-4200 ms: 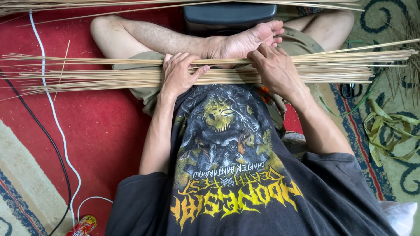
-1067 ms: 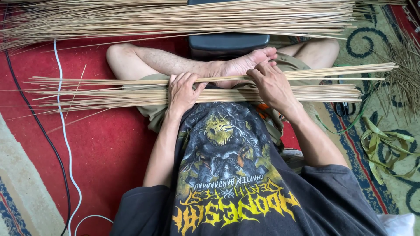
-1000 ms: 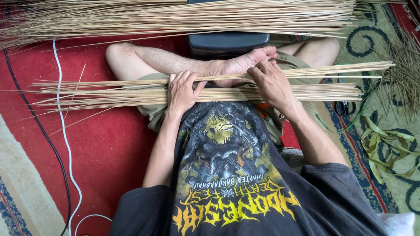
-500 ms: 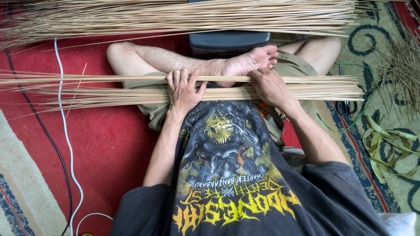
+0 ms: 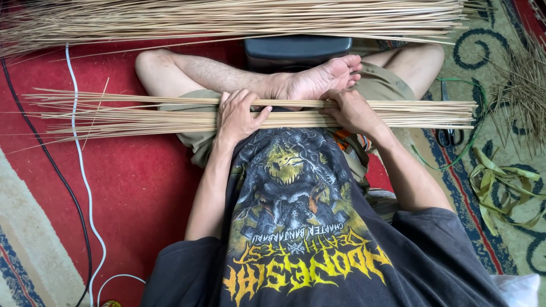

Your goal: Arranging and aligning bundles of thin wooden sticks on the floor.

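Note:
A long bundle of thin pale sticks (image 5: 142,116) lies across my lap, running left to right. My left hand (image 5: 238,116) rests flat on top of the bundle, fingers spread, pressing it down. My right hand (image 5: 352,112) grips the bundle from the near side, fingers curled around the sticks, just below my bare foot (image 5: 318,82). I sit cross-legged in khaki shorts and a dark printed shirt.
A much bigger heap of the same sticks (image 5: 227,20) lies along the far edge, over a dark box (image 5: 296,51). Scissors (image 5: 449,133) and green strips (image 5: 500,176) lie on the patterned carpet at right. White (image 5: 79,170) and black cables run down the red carpet at left.
The bundle's right ends have drawn level and tighter together. My hands have stayed on the bundle, shifting slightly; the view has tilted a little.

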